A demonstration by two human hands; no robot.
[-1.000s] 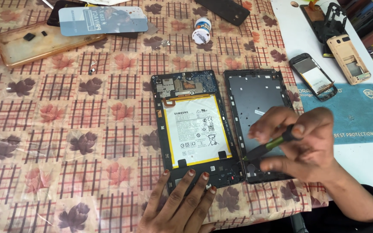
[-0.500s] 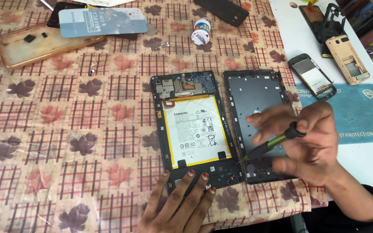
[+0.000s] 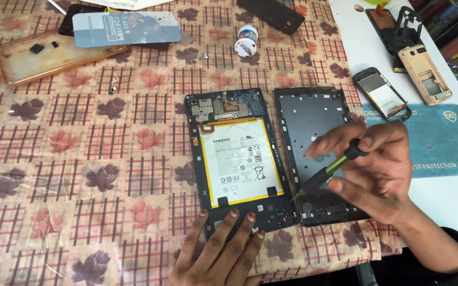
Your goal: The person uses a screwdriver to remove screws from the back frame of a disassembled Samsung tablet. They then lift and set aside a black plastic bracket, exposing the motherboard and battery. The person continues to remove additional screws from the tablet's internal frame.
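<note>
Tablet body (image 3: 238,159), opened with its back off, lies flat on the patterned counter (image 3: 80,159), its white battery (image 3: 239,161) filling the middle and a blue circuit board (image 3: 229,106) above that. Just right of the tablet body lies its removed back cover (image 3: 306,122), inner face up, the two edges nearly touching.

The left hand (image 3: 218,249) rests at the tablet body's lower edge, fingers spread flat and pressing on the frame, so its grip is open and steadying rather than pinching. The right hand (image 3: 377,164) hovers over the back cover, its grip pinched on a slim screwdriver (image 3: 329,172) with a green and black shaft, whose tip points down at the tablet body's lower right corner.

By the look of it, the tablet body is light, thin and stiff but fragile: the battery is soft-skinned and should not be pressed or pried, and the board and ribbon cables would tear easily. The outer frame edges seem the safest place to hold it.

Beyond the tablet body's upper edge sit a small white bottle (image 3: 246,41) and a clear phone case (image 3: 54,58).
</note>
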